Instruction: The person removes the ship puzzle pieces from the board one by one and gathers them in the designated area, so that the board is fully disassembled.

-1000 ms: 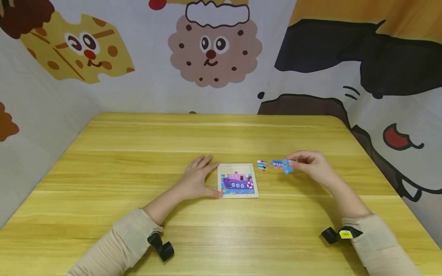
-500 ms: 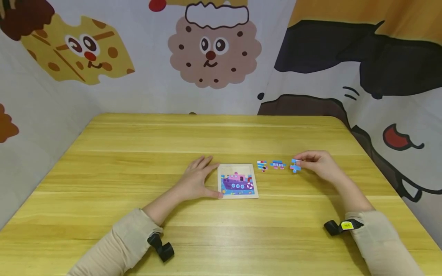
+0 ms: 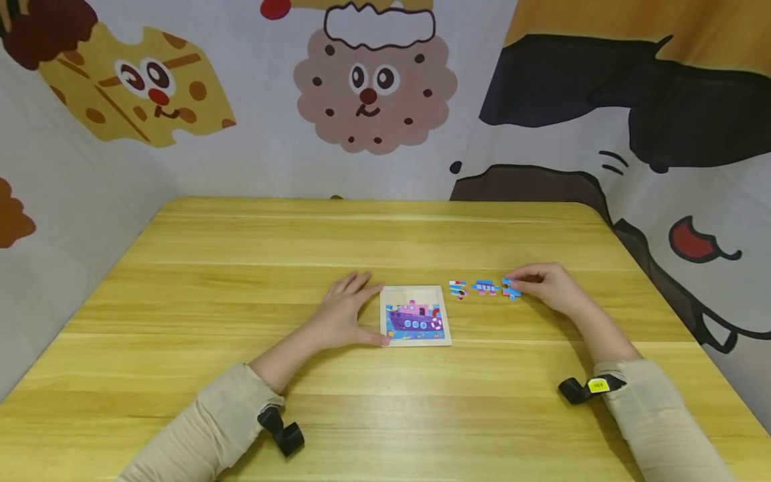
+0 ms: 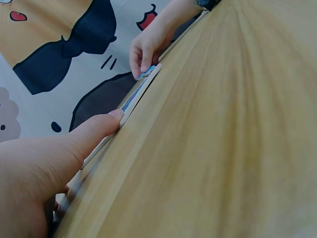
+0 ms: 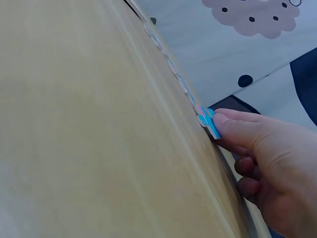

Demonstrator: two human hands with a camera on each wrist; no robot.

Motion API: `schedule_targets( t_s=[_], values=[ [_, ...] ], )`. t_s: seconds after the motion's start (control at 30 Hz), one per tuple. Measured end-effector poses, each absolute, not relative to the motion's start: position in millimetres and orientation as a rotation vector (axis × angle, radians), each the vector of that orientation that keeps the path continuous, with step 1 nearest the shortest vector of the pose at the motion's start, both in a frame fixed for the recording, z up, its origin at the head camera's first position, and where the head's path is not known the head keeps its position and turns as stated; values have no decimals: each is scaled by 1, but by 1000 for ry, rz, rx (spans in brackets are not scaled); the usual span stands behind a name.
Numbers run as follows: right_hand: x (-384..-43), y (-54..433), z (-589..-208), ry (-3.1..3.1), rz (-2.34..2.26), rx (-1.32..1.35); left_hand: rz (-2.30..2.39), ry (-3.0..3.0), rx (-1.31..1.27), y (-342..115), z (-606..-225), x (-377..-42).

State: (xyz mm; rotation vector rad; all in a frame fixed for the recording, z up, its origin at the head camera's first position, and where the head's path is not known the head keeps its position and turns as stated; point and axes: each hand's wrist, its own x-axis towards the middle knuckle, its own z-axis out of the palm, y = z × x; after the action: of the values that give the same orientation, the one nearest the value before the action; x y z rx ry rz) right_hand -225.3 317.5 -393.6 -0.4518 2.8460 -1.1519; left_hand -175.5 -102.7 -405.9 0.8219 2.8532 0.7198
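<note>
A square puzzle board point(image 3: 445, 328) with a pale frame lies mid-table, showing a purple and pink ship; its top strip is bare. My left hand point(image 3: 338, 314) rests at its left side with fingers spread, the thumb on the near left corner and the index finger at the far left corner. In the left wrist view the thumb point(image 4: 96, 130) lies on the board's edge. My right hand point(image 3: 551, 288) pinches a blue puzzle piece point(image 3: 511, 288) between thumb and fingers. Left of it lie a blue and purple puzzle piece point(image 3: 484, 287) and a multicoloured puzzle piece point(image 3: 458, 289).
The wooden table point(image 3: 385, 415) spreads out around the board. Behind it hangs a white cloth point(image 3: 253, 167) printed with cartoon figures. Each sleeve carries a black strap at the wrist.
My right hand first drew the blue puzzle piece rightward, away from the blue and purple one, then brought it slightly back left and turned it. My left hand and the board have stayed put.
</note>
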Motion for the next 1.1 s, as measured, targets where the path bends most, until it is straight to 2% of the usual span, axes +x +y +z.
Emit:
schedule_targets(
  t_s=[0.77,1.1],
  values=[
    [-223,318,-394,2963,-932,-592,726,2850,821,-103,-406,-176],
    [-220,318,-392,2990,-1094,-611,726,2848,827,-103,-404,-175]
  ],
)
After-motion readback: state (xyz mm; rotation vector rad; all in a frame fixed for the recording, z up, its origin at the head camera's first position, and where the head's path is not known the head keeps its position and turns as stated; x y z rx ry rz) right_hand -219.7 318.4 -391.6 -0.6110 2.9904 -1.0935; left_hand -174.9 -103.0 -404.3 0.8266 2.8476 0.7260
